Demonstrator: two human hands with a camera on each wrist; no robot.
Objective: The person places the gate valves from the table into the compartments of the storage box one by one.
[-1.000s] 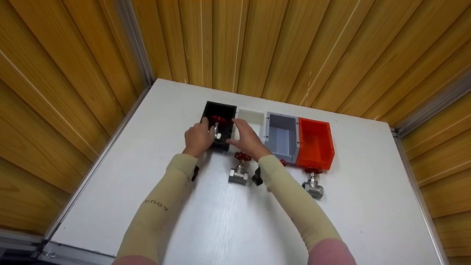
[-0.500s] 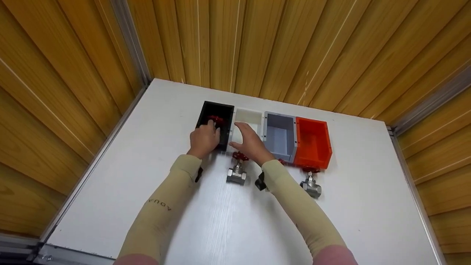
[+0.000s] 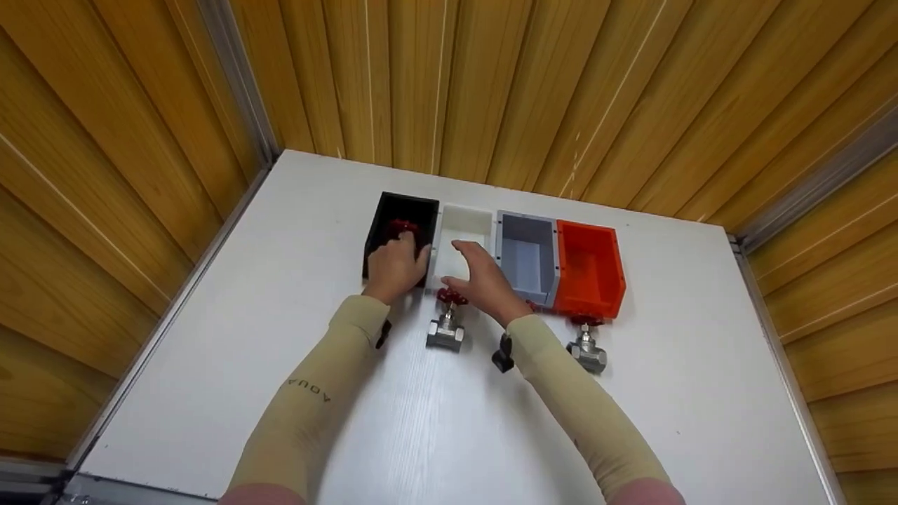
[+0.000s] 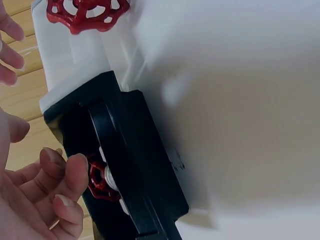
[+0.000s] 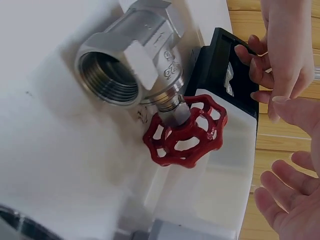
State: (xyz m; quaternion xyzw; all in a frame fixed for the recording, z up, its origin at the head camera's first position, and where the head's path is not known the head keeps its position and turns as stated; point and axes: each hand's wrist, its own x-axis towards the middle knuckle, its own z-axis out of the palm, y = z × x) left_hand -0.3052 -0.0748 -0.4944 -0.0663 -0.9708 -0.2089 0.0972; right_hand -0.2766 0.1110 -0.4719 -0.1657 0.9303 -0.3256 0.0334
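Observation:
A steel valve with a red handwheel (image 4: 102, 177) lies inside the black bin (image 4: 150, 165), its lower part hidden by my left hand in the head view. My left hand (image 3: 394, 266) hovers over the front of that bin, fingers loosely bent beside the handwheel; in the left wrist view I see nothing gripped. My right hand (image 3: 484, 280) hangs above the white bin (image 3: 466, 217) with thumb and fingers spread, holding nothing. Below it, a second valve (image 5: 135, 55) rests on the table, its red handwheel (image 5: 185, 132) at the white bin's front.
A grey bin (image 3: 530, 231) and an orange-red bin (image 3: 596, 266) continue the row on the white table (image 3: 435, 421). Another valve (image 3: 588, 351) stands before the orange-red bin. Before the grey bin, a red handwheel (image 3: 531, 306) shows, mostly hidden by my right arm.
My left hand has shifted over the front of the black bin, covering the valve body seen earlier. The right hand has drawn slightly back and right relative to the bins, fingers still spread.

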